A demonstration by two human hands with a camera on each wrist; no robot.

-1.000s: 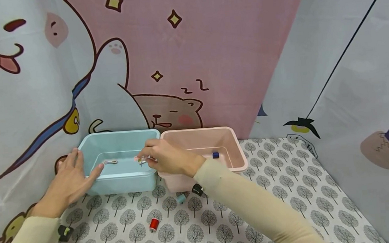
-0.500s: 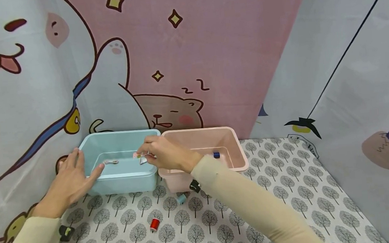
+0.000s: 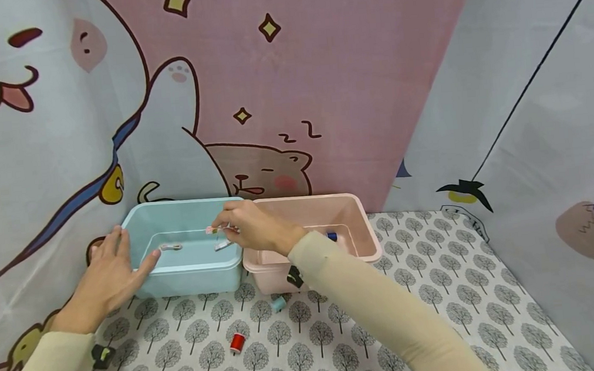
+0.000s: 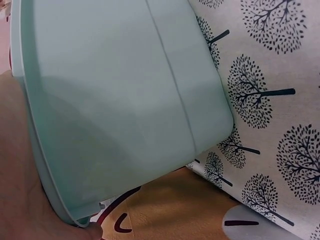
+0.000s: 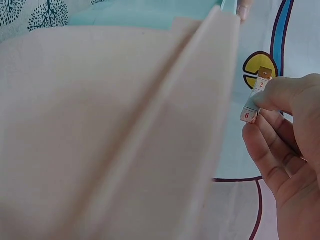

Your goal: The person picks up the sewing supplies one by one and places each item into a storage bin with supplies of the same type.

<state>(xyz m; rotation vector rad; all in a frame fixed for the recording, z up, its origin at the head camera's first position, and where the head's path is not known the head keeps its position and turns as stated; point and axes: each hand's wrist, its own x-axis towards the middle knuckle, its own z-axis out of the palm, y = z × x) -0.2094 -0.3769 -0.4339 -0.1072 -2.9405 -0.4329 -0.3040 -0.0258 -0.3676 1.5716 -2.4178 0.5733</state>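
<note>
My right hand (image 3: 253, 227) is over the inner rims of two bins, pinching a folded tape measure (image 5: 256, 95) between thumb and fingers. White with red numbers 2 and 6, the tape has a metal end piece. Fingers spread and fairly straight, my left hand (image 3: 105, 279) rests at the left rim of the light blue bin (image 3: 185, 269). On that bin's floor lies a small pale, elongated thing (image 3: 170, 247). A whitish-silver small thing (image 3: 223, 245) lies below the right hand.
Right of the blue bin stands a pink bin (image 3: 368, 244) with a navy thread spool (image 3: 331, 236) inside. A red thread spool (image 3: 237, 343) and a light blue spool (image 3: 278, 304) lie on the tree-print cloth (image 3: 203, 323) in front. A printed curtain (image 3: 352, 86) hangs behind.
My right hand has risen slightly with the tape measure, and the whitish-silver thing below it shows more fully on the bin floor. The left hand stays in place.
</note>
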